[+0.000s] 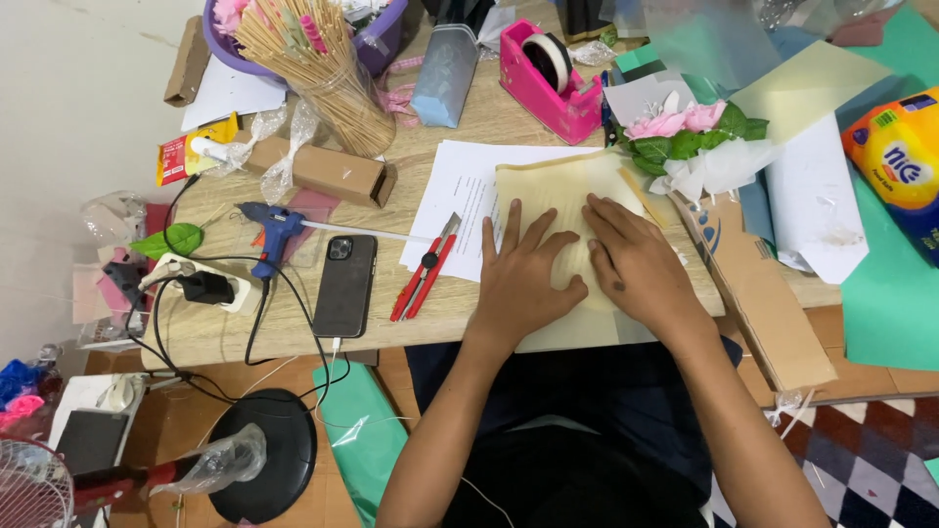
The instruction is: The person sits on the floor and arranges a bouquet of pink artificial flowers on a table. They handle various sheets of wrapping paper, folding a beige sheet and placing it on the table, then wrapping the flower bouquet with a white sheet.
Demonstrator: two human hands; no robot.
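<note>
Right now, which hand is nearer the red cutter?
Left. The left hand lies flat on the cream paper just right of the red cutter; the right hand presses farther right.

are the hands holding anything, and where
Nothing gripped: left hand and right hand press flat on the middle of the cream paper sheet.

We see a pale yellow paper sheet (562, 196) lying flat at the tabletop's (293, 337) near edge, overhanging it slightly.

Red cutter (423, 269) and phone (344, 286) crowd the left; flower bouquet (690, 137) blocks ahead.
</note>
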